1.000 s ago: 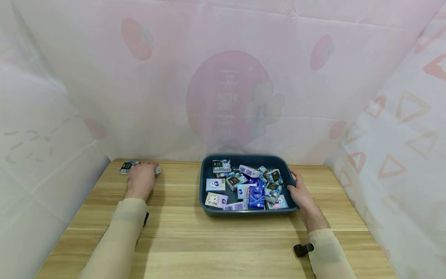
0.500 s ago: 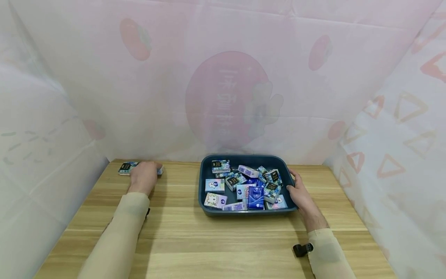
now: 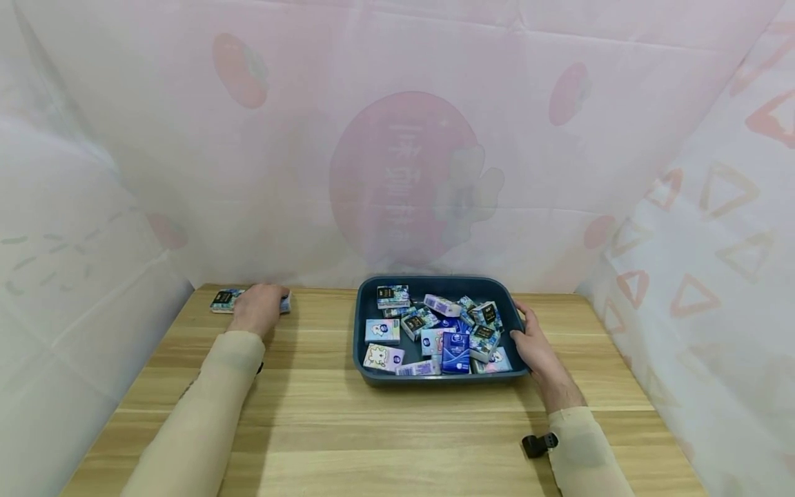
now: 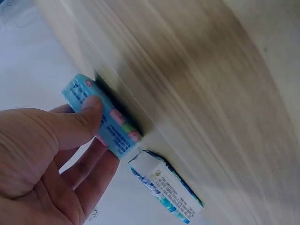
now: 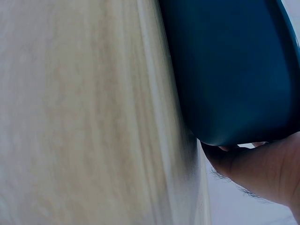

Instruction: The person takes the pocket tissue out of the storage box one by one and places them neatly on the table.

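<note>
Left hand shift: left hand [image 3: 256,309] slightly toward 1 o'clock since a second ago; tray [image 3: 435,381] about unmoved
Left hand grip: pinches light-blue pack [image 4: 117,137], thumb on printed side
Floral pack [image 3: 222,301]: on table [image 3: 348,442], just beside, 9 o'clock of light-blue pack
Right hand [image 3: 542,348]: grips tray's 3 o'clock side
Done: two packs outside tray, row looks barely begun
Left: many loose packs [image 3: 456,352] in tray, likely most of the work

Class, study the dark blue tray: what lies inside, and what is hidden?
The tray holds blue packets, floral packets with black labels, and pale packets with cartoon pictures. Overlapping packets hide parts of others; anything fully beneath them cannot be seen.
</note>
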`<state>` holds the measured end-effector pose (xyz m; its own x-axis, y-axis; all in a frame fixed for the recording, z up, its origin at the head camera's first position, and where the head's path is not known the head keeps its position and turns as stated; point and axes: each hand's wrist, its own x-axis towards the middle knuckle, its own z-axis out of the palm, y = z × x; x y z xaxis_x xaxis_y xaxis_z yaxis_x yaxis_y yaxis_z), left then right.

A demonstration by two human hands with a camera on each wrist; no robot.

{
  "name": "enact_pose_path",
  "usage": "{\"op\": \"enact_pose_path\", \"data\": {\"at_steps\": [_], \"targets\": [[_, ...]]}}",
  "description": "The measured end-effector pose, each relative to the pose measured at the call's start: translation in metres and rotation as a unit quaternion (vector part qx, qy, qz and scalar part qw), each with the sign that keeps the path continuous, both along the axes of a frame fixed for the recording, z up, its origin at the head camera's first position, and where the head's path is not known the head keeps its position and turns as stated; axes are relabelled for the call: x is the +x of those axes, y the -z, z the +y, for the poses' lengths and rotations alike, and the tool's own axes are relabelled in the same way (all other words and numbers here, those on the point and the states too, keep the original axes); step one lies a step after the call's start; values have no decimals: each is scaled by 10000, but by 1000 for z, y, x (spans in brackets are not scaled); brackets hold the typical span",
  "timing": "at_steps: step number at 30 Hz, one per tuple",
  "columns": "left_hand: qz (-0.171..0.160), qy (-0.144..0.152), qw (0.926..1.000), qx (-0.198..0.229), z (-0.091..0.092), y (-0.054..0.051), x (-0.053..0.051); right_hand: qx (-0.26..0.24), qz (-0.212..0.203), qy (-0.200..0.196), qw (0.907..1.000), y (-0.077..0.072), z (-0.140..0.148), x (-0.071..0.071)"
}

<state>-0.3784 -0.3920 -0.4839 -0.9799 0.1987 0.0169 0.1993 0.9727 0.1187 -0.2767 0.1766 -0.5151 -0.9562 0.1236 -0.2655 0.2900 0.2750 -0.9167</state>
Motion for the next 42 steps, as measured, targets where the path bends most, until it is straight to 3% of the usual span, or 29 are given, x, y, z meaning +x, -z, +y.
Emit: {"op": "enact_pose_path", "data": {"at_steps": [8, 17, 26, 42], "targets": [[137, 98, 9998, -70, -1, 5, -5, -31, 38, 0, 10000, 0, 0, 2], [183, 165, 9997, 75, 5, 5, 0, -71, 137, -77, 9999, -2, -1, 1], [183, 194, 9995, 178, 34, -4, 12, -65, 25, -22, 10000, -3, -2, 3], [330, 373, 9972, 550, 96, -25, 45, -42, 31, -22, 10000, -1, 0, 3]]}}
